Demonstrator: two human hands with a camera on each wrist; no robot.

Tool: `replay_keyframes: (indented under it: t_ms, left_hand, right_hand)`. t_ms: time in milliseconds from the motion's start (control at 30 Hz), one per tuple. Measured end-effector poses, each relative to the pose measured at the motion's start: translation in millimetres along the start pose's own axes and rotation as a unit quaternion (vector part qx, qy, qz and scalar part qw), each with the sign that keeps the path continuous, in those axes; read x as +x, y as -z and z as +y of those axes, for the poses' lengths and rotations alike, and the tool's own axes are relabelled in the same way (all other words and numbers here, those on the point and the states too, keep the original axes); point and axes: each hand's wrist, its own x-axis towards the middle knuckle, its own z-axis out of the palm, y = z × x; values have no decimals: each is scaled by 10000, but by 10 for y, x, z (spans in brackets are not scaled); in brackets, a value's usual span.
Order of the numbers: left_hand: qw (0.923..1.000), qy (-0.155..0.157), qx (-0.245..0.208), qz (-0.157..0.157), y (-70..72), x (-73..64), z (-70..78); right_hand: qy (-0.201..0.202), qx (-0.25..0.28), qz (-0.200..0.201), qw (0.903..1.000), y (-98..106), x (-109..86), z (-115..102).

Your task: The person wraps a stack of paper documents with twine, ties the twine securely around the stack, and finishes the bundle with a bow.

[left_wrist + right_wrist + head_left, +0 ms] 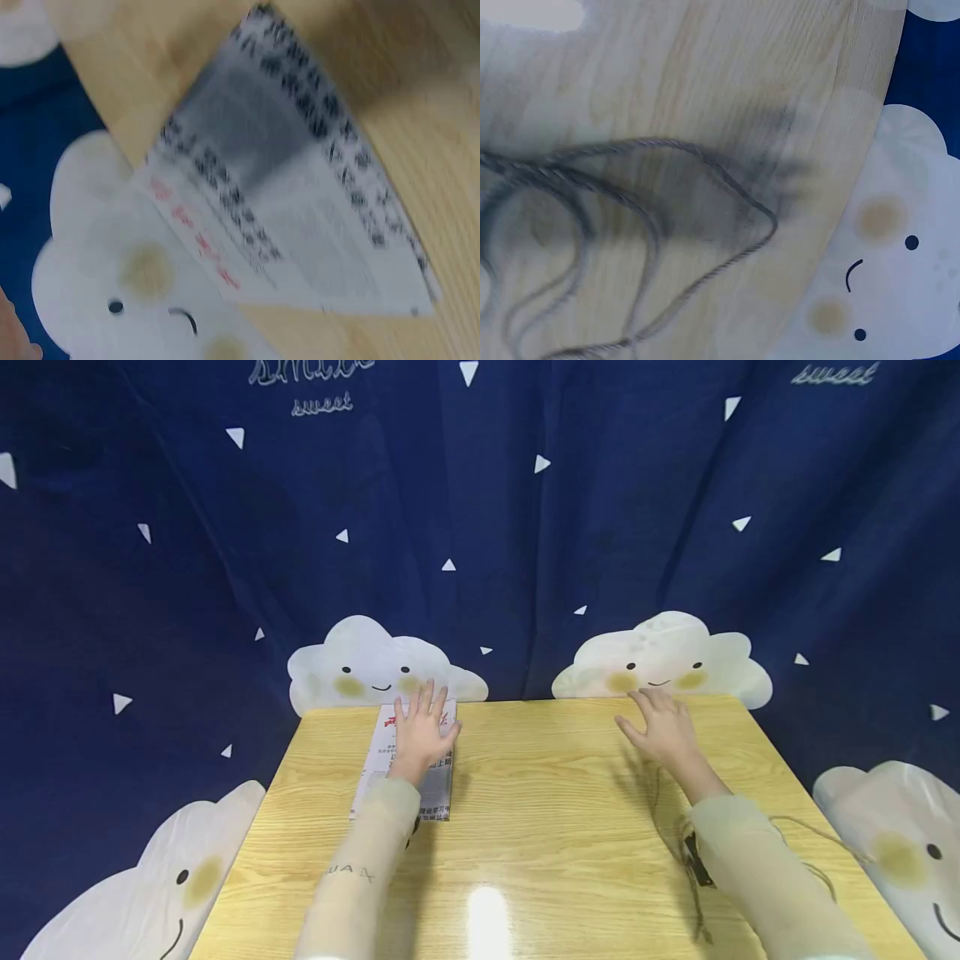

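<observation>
A folded newspaper [435, 795] with red and black print lies toward the back left of the wooden table. My left hand [422, 735] hovers over it with fingers spread and straight, holding nothing. The left wrist view shows the newspaper [300, 195] at a slant, and a bit of skin at the lower left edge. On the right, a grey twisted rope [525, 174] lies in loose loops. My right hand [663, 731] is above the table beyond those loops, fingers extended and thumb apart, with nothing in it. My right sleeve hides part of the rope [697, 910].
The wooden table [547, 793] meets a dark blue curtain [495, 527] along its back edge. White cloud shapes [660, 652] on the curtain border the table. A small black object [697, 862] shows beside my right sleeve.
</observation>
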Motion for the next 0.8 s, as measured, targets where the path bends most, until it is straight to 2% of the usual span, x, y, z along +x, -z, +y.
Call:
replay_keyframes:
  t_ms: [67, 167, 333, 433, 500, 600, 667, 800]
  left_hand:
    - [9996, -119, -196, 159, -60, -46, 111]
    - [9965, -404, -541, 497, -165, -137, 300]
    - [9825, -1019, -1134, 1071, -365, -301, 674]
    - [9725, -1387, -1434, 1199, -457, -395, 933]
    - [9671, -1654, -1479, 1247, -515, -450, 1107]
    - [9593, -2138, -1368, 1237, -612, -525, 1355]
    - [9555, -2448, -1218, 1105, -676, -575, 1510]
    - [9491, -2987, -903, 436, -765, -685, 1786]
  right_hand:
    - [154, 134, 349, 9992, -18, -70, 40]
    - [163, 314, 627, 9974, -32, -200, 89]
    - [-160, 697, 927, 9931, -35, -490, 204]
    - [-332, 985, 957, 9900, -36, -684, 310]
    - [-401, 1168, 878, 9885, -38, -806, 398]
    - [-518, 1454, 632, 9860, -43, -981, 543]
    - [-557, 1550, 482, 9852, -53, -1093, 635]
    - [-638, 1683, 179, 9835, -83, -1306, 746]
